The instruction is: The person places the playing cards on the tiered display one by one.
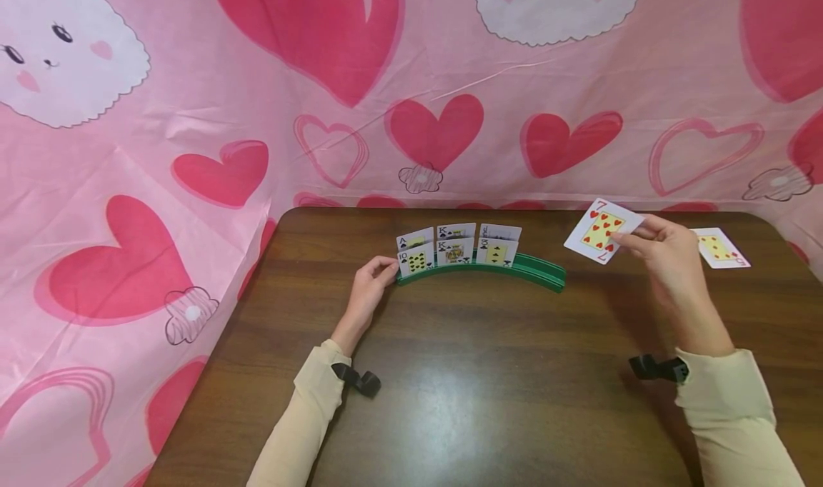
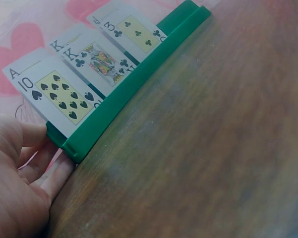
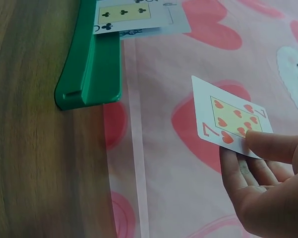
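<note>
A curved green card holder [image 1: 543, 274] stands on the table, with playing cards upright in two rows. Its front row shows the ten of spades [image 2: 64, 99], the king of clubs [image 2: 101, 64] and the three of clubs [image 2: 139, 33]. Behind them rise an ace [image 1: 414, 239], another king [image 1: 455, 229] and a card [image 1: 501, 231] mostly hidden. My left hand [image 1: 366, 290] grips the holder's left end between thumb and fingers. Raised beyond the holder's right end, my right hand [image 1: 671, 265] pinches the seven of hearts [image 3: 233, 119], face visible, between thumb and fingers.
A diamond card [image 1: 720, 248], seemingly a five, lies face up on the brown wooden table [image 1: 450, 373], partly behind the right hand. A pink heart-patterned cloth [image 1: 450, 66] hangs along the table's far and left edges. Black straps [image 1: 356, 378] circle both wrists.
</note>
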The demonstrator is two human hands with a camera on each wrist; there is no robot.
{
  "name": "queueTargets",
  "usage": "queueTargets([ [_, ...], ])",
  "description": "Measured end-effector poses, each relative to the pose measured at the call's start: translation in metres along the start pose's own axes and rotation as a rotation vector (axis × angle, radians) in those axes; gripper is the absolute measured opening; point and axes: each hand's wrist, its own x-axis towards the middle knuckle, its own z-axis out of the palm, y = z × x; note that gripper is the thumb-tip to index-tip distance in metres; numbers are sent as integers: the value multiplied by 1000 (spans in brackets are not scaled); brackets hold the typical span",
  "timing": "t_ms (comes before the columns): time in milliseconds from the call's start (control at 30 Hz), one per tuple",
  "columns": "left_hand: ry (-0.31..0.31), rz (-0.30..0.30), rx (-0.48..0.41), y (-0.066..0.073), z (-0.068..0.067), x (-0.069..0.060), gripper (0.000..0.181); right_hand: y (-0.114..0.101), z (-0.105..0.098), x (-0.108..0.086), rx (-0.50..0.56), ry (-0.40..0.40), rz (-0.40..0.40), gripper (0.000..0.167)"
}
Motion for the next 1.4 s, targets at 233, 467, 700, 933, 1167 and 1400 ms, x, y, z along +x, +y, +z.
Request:
queueTargets([
  [233, -1, 5, 6, 0, 0, 0, 22, 4, 6, 1, -47, -1, 14, 34],
  [467, 11, 1, 0, 0, 1, 0, 21, 10, 11, 0, -78, -11, 15, 33],
  [700, 17, -4, -10, 0, 2, 1, 21, 13, 15, -2, -117, -15, 22, 28],
  [933, 19, 0, -10, 0, 2, 1, 22, 15, 18, -3, -173, -6, 28, 23],
  [1167, 16, -7, -1, 1, 2, 0, 21, 21, 21, -3, -233, -21, 22, 24],
  [1400, 11, -8, -4, 1, 1, 0, 22, 27, 25, -3, -237, -47, 17, 22],
])
